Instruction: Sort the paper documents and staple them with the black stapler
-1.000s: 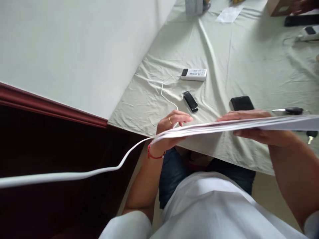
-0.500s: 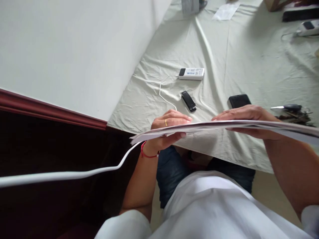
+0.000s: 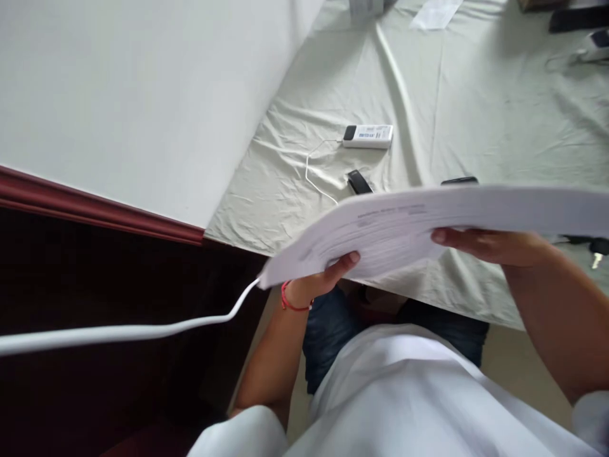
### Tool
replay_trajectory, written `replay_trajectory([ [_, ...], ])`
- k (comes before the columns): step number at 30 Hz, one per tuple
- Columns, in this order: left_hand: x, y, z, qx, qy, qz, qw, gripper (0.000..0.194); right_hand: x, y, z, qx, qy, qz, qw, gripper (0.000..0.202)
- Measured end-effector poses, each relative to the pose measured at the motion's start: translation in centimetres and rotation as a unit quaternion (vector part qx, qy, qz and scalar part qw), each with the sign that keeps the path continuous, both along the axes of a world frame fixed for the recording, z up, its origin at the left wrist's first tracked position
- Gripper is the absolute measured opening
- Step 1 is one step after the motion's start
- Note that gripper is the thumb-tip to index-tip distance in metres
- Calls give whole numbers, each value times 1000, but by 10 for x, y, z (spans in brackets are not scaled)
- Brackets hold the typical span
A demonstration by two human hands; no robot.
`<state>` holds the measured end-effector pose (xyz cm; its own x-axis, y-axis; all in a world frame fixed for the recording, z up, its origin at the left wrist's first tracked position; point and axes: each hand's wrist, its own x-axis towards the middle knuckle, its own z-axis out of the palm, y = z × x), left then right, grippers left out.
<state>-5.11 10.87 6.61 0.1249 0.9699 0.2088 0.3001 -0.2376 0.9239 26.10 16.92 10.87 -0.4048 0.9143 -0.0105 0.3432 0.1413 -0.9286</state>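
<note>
White cable (image 3: pixel 157 331) runs from left edge to the paper's left corner. Left hand (image 3: pixel 321 281), red bracelet (image 3: pixel 297 307) on wrist, pinches the lower edge of printed paper (image 3: pixel 394 235), thumb in front, fingers hidden behind. Paper bowed, held over table's near edge. Beyond it: black stapler-like item (image 3: pixel 360 182), partly covered, white device (image 3: pixel 368 136). Right hand (image 3: pixel 499 246) grips paper, thumb in front, fingers hidden. Key (image 3: pixel 597 259) far right.
</note>
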Motion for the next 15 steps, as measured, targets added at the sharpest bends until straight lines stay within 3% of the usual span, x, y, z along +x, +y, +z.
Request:
replay_trajectory([
  [3,12,-18,-22,-119,-192,19,974,59,5,-17,-3,-14,63,-30,997,33],
  [6,34,-34,-39,-284,-355,18,891,61,9,-31,-10,-200,76,-45,976,45],
  [9,56,-46,-47,-357,-437,81,822,59,11,-35,-21,-362,93,-73,924,42],
  [11,65,-53,-50,-360,-451,131,806,57,12,-34,-31,-417,106,-118,895,39],
  [15,71,-59,-55,-347,-415,187,820,56,12,-32,-51,-454,113,-177,866,34],
])
